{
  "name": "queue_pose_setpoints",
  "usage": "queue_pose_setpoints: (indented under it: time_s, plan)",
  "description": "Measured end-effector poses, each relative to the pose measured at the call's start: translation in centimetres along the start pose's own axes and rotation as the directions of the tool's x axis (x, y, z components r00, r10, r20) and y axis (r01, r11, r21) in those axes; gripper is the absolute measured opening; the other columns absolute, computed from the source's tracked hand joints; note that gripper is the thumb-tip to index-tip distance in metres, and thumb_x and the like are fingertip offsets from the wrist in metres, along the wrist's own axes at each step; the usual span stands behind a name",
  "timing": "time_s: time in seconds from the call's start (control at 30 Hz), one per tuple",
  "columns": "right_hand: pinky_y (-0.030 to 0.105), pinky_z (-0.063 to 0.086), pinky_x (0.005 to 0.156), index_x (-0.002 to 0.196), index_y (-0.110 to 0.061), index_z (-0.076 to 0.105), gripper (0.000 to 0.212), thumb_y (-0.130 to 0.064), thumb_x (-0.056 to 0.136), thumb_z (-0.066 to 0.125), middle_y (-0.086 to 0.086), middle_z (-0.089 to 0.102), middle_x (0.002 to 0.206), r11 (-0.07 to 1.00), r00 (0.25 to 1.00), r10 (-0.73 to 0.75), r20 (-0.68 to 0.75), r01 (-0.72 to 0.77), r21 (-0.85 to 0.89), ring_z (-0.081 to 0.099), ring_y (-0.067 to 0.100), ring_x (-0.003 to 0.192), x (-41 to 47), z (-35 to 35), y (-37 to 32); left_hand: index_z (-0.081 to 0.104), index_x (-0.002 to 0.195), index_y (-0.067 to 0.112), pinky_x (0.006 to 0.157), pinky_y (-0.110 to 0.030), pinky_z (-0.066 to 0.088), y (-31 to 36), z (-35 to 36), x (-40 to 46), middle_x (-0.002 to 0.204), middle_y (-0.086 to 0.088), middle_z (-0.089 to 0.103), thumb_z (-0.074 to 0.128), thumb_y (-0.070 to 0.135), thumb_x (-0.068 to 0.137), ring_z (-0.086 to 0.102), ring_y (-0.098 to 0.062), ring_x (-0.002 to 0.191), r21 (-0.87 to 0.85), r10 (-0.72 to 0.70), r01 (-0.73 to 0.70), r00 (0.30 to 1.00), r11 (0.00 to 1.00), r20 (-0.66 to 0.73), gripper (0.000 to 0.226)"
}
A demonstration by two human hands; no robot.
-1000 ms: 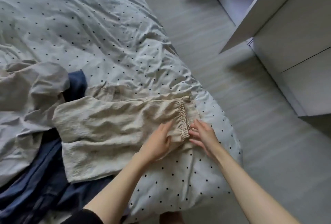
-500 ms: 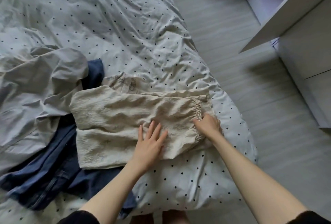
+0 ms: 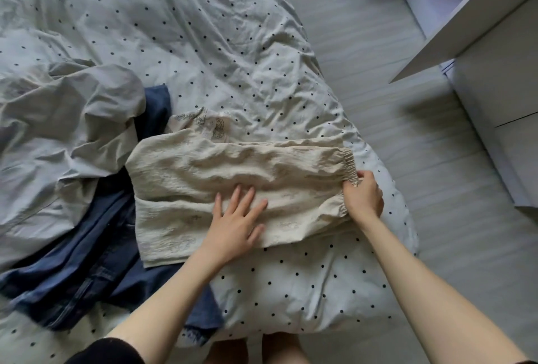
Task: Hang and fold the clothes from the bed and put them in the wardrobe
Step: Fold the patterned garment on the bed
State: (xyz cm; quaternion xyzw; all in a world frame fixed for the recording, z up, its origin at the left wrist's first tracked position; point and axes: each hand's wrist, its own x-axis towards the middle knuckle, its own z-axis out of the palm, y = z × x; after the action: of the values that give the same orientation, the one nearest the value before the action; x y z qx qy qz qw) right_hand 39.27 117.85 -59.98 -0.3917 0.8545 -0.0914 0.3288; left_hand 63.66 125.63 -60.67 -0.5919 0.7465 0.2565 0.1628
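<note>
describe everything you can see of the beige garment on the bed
The beige garment looks like light, crinkled woven fabric with faint tone-on-tone embroidery and a gathered elastic band at its right end. It lies folded in flat layers near the bed's edge on the dotted duvet, its left part overlapping the dark blue denim and a printed pale piece peeking out behind it. The left hand presses flat on its middle with fingers spread; the right hand grips the elastic end.
</note>
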Motion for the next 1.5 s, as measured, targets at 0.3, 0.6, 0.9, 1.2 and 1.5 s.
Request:
queue_pose_setpoints:
  time_s: [0.3, 0.6, 0.9, 1.2, 1.5]
  plan:
    - [0.053, -0.012, 0.112, 0.150, -0.025, -0.002, 0.066, -0.044, 0.098, 0.034, 0.005, -0.011, 0.158, 0.569, 0.709, -0.633, 0.310, 0.698, -0.435, -0.010, 0.024, 0.146, -7.2, 6.4, -3.1, 0.020, 0.149, 0.023, 0.108, -0.059, -0.010, -5.3, -2.0, -3.6, 0.158, -0.010, -0.003, 0.052, 0.016, 0.092, -0.016, -0.024, 0.143, -0.303, -0.383, 0.275, 0.837, 0.912, -0.392, 0.066]
    - [0.067, -0.012, 0.105, 0.143, -0.039, -0.010, 0.074, -0.065, 0.088, 0.032, -0.001, -0.017, 0.153, 0.432, 0.542, -0.726, 0.422, 0.838, -0.334, -0.005, 0.030, 0.146, -12.0, 17.3, -8.5, -0.013, 0.146, 0.030, 0.107, -0.049, 0.015, -11.9, -1.2, -5.5, 0.151, -0.014, 0.027, 0.048, 0.039, 0.094, 0.028, -0.027, 0.136, -0.581, -0.636, 0.391, 0.710, 0.714, -0.303, 0.081]
    - [0.063, -0.013, 0.107, 0.142, -0.039, -0.015, 0.078, -0.070, 0.085, 0.029, -0.004, -0.024, 0.151, 0.439, 0.570, -0.704, 0.425, 0.818, -0.371, -0.006, 0.028, 0.146, -11.2, 19.6, -8.1, 0.066, 0.099, 0.020, 0.066, -0.017, 0.042, -14.2, -2.4, -5.9, 0.090, 0.006, 0.068, 0.065, 0.023, 0.085, 0.061, -0.013, 0.091, -0.878, -0.726, 0.304, 0.684, 0.370, -0.069, 0.015]
    - [0.057, -0.001, 0.113, 0.149, -0.037, -0.001, 0.070, -0.058, 0.093, 0.035, -0.003, -0.007, 0.159, 0.441, 0.477, -0.695, 0.539, 0.874, -0.205, -0.006, 0.021, 0.146, -10.8, 15.4, -8.8, 0.059, 0.083, 0.012, 0.055, -0.024, 0.049, -13.1, -8.4, -7.7, 0.084, -0.009, 0.055, 0.061, 0.012, 0.090, 0.051, -0.019, 0.075, -0.968, -0.497, 0.225, 0.831, -0.109, 0.249, 0.007]
    - [0.022, 0.024, 0.108, 0.134, -0.018, 0.052, 0.036, -0.016, 0.099, 0.044, 0.003, 0.038, 0.148, 0.860, 0.822, -0.501, 0.271, 0.437, 0.265, 0.030, 0.014, 0.138, -8.1, 3.4, -3.8, 0.055, 0.084, 0.007, 0.052, -0.029, 0.056, -0.5, -14.0, -3.4, 0.080, -0.007, 0.057, 0.057, 0.002, 0.088, 0.059, -0.006, 0.056, -0.985, -0.307, 0.163, 0.941, 0.054, 0.139, 0.007]
